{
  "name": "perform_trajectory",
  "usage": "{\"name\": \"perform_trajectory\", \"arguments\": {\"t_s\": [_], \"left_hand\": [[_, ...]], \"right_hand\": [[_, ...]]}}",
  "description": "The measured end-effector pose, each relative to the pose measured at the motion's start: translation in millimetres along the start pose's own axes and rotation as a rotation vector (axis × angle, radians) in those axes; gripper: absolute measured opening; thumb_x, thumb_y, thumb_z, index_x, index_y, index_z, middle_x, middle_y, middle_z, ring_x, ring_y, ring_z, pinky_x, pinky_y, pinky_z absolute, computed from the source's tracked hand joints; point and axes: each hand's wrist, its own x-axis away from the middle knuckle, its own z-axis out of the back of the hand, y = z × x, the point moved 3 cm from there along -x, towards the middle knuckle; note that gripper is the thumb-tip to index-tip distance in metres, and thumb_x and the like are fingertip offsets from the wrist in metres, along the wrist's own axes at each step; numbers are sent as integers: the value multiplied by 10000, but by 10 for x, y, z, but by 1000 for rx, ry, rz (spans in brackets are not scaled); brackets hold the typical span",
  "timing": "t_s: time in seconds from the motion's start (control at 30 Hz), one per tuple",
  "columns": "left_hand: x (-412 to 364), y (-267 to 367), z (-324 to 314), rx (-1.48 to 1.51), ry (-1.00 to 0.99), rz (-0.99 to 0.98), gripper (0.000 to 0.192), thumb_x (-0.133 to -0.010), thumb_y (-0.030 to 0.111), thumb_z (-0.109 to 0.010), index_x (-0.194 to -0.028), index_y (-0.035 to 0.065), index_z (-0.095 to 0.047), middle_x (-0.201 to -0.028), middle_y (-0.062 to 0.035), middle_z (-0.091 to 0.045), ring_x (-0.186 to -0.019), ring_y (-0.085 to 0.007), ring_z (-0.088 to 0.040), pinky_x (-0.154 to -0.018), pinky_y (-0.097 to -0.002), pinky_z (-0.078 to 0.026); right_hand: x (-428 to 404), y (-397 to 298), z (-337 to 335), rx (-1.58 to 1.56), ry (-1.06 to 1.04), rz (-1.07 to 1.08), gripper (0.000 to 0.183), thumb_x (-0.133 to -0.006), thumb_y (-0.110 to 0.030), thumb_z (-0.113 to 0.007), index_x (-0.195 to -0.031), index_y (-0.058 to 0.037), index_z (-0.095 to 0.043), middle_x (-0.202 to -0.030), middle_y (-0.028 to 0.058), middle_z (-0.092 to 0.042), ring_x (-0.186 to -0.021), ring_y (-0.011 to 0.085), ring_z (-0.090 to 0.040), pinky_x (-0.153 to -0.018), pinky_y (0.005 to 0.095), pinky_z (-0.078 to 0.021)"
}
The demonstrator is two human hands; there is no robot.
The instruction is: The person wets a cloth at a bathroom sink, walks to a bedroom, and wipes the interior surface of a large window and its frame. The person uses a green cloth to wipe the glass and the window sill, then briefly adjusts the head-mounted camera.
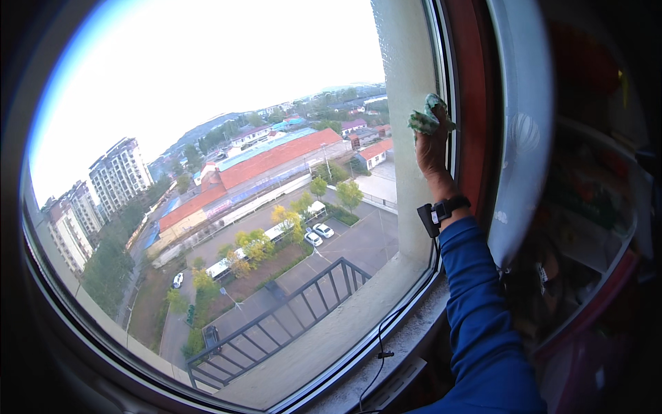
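My right hand [430,150] grips a crumpled green-and-white cloth [425,122] at the right side of a window pane [331,171]. The cloth is pressed at or close to the glass beside the window frame's upright [449,62]; the exact contact is hard to tell. The fingers are mostly hidden behind the hand and cloth. Around the wrist is a black strap with a small device [439,211], just below the hand. A blue sleeve [481,310] covers the forearm. My left hand is out of view.
A black cable [381,331] trails over the speckled windowsill [357,357]. Right of the frame stand a dark red trim [473,103] and a pale curved panel [520,129]. Beyond the glass, a metal railing [279,321] edges the outer ledge [320,339]. Dim clutter lies at far right.
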Motion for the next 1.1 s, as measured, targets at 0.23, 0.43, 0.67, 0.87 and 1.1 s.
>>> {"name": "perform_trajectory", "arguments": {"t_s": [0.23,0.43,0.67,0.87,1.1], "left_hand": [[38,-73,57,-14,-21,39,512,-963,236,-694,-1293,-95,-484,-1113,-259,-620,-953,-337,-647,-839,-440,-538],[45,-402,43,99,-209,93,507,-1086,256,-386,-1468,-76,-367,-1422,-296,-499,-1322,-358,-514,-1121,-449,-388],[100,-397,30,170,-191,18,507,-1062,200,-429,-1474,-82,-341,-1374,-276,-527,-1239,-340,-567,-1046,-420,-455],[94,-124,-1,226,-207,72,534,-1053,217,-453,-1493,-48,-308,-1373,-245,-514,-1242,-315,-539,-1056,-405,-439],[111,-83,-40,386,-202,45,551,-1037,134,-472,-1513,-48,-262,-1416,-263,-469,-1288,-323,-509,-1106,-435,-410]], "right_hand": [[796,775,145,-19,-85,-169,467,-991,-284,-574,-1345,14,-507,-1400,227,-485,-1307,382,-446,-1122,456,-325],[1192,767,128,-17,-27,-304,503,-984,-256,-592,-1391,21,-490,-1459,236,-457,-1351,392,-415,-1158,466,-282],[946,-592,-100,33,-4,-40,555,-963,-280,-633,-1418,-13,-462,-1472,235,-410,-1415,428,-330,-1193,535,-207],[546,-1968,-333,-21,-40,239,733,-1016,-518,-488,-1585,-116,-258,-1627,242,-206,-1522,415,-187,-1211,591,-176],[460,-3545,-533,-120,-141,302,770,-933,-569,-601,-1537,-180,-324,-1620,264,-195,-1498,491,-183,-1171,658,-172]]}}
